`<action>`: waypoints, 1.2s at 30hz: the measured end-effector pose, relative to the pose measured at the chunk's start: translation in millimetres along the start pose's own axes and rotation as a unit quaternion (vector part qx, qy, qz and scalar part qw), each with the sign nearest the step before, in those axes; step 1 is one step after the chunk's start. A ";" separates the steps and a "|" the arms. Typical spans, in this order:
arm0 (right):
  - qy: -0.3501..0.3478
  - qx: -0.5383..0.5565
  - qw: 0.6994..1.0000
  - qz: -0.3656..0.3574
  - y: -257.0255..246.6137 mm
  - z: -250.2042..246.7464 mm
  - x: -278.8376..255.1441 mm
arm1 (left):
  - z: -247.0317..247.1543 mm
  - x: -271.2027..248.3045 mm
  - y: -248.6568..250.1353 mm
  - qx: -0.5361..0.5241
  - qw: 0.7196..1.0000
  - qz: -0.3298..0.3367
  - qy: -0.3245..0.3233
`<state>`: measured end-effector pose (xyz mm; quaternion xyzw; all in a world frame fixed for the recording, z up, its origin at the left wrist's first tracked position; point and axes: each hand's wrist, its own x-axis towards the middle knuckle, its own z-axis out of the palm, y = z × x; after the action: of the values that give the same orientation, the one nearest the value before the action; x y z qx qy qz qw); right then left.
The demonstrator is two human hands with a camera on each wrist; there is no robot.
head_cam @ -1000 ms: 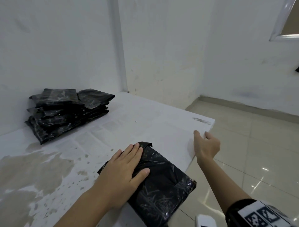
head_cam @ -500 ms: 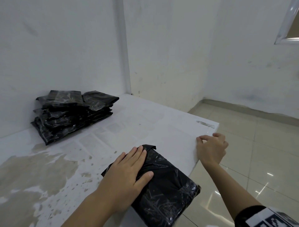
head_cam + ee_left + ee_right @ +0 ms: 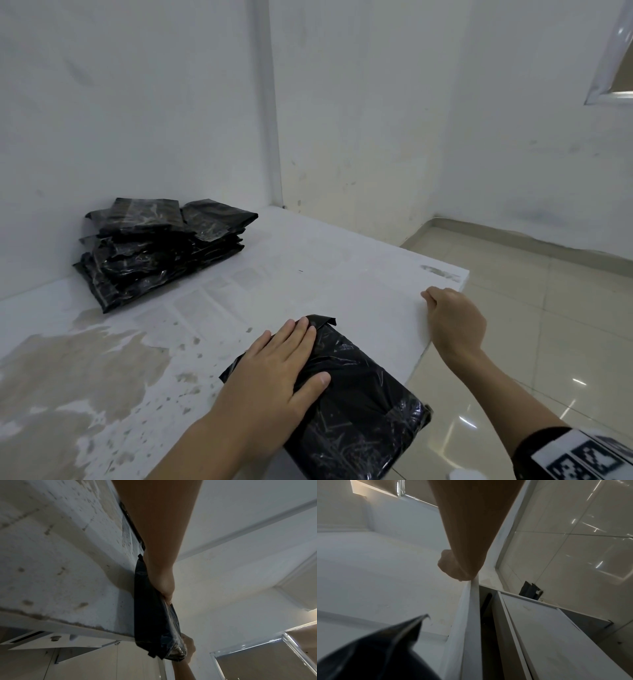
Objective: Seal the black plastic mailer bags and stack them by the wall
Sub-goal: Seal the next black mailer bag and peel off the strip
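A: Report the nearest item.

B: One black mailer bag [image 3: 356,404] lies flat on the white table [image 3: 308,274] at 6 o'clock in the head view, its near corner overhanging the table's right edge. The far flap is folded over at its 12 o'clock end.

A: Left hand?

B: The left hand [image 3: 277,373] lies palm-down on the bag's left half. Fingers are straight and together, pointing to 1 o'clock; the thumb is spread across the bag's middle. It presses, it does not clasp.

A: Right hand?

B: The right hand [image 3: 455,322] sits at 3 o'clock from the bag, apart from it, at the table's right edge. Its fingers are curled under into a loose fist; the right wrist view shows the knuckles at the edge. Nothing visible is held.

A: Farther out?

B: A stack of black mailer bags [image 3: 157,246] sits at 10 o'clock, against the white wall [image 3: 137,102], well apart from both hands. Worn brown patches mark the table at 8 o'clock.
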<state>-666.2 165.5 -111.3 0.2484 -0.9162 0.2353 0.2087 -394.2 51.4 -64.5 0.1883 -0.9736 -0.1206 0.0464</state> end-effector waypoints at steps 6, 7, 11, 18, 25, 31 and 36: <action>0.039 0.094 0.994 0.031 -6.5 -2.4 11.1 | -1.3 -0.1 1.0 -0.006 1.000 -0.001 -0.001; 0.023 0.135 0.988 0.071 -2.7 -2.9 12.6 | -1.3 -0.2 1.2 -0.006 1.000 0.000 -0.001; 0.017 0.268 0.957 0.112 14.2 -7.8 5.2 | 0.2 0.7 -0.8 -0.004 1.000 0.002 0.002; -0.034 0.202 0.978 -0.021 39.3 -10.3 -4.8 | 0.0 1.4 -1.5 0.001 1.000 0.003 0.000; -0.058 0.102 0.988 -0.096 40.1 -11.2 13.6 | 0.3 0.6 -1.3 -0.004 1.000 0.001 0.000; -0.043 -0.002 0.994 -0.104 26.4 -17.6 26.1 | 0.4 0.0 -0.9 -0.005 1.000 -0.001 0.001; -0.041 0.040 0.998 -0.025 8.8 -18.8 23.5 | 0.3 0.2 0.0 -0.004 1.000 -0.001 0.004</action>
<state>-684.7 173.9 -87.4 0.2892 -0.9072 0.2559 0.1669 -394.5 51.4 -64.7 0.1896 -0.9727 -0.1233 0.0512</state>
